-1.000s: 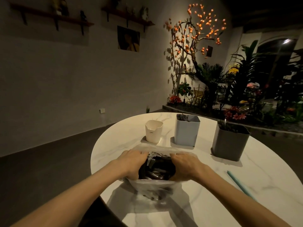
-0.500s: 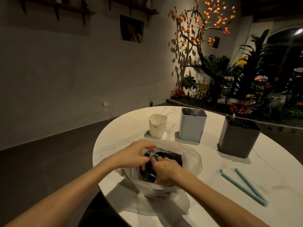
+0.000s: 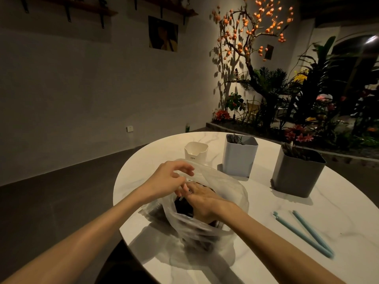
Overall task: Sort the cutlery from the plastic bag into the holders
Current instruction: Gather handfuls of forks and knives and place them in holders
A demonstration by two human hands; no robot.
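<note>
Near the counter's front edge, the plastic bag (image 3: 207, 220) lies open with dark cutlery (image 3: 184, 208) left inside, so sorting seems partly done: the pale blue holder (image 3: 239, 158) and grey holder (image 3: 297, 175) already show pieces, while the white holder (image 3: 195, 153) looks empty. Reaching into the bag's mouth, the right hand (image 3: 202, 194) has its grasp hidden; the left hand (image 3: 170, 180) pinches something thin and metallic just above.

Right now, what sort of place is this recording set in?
Probably a café or a decorated home dining area, dimly lit at night. A round white marble-look table stands beside an indoor garden bed of green plants and red flowers, with a lit ornamental tree bearing orange fruit against the grey wall.
</note>
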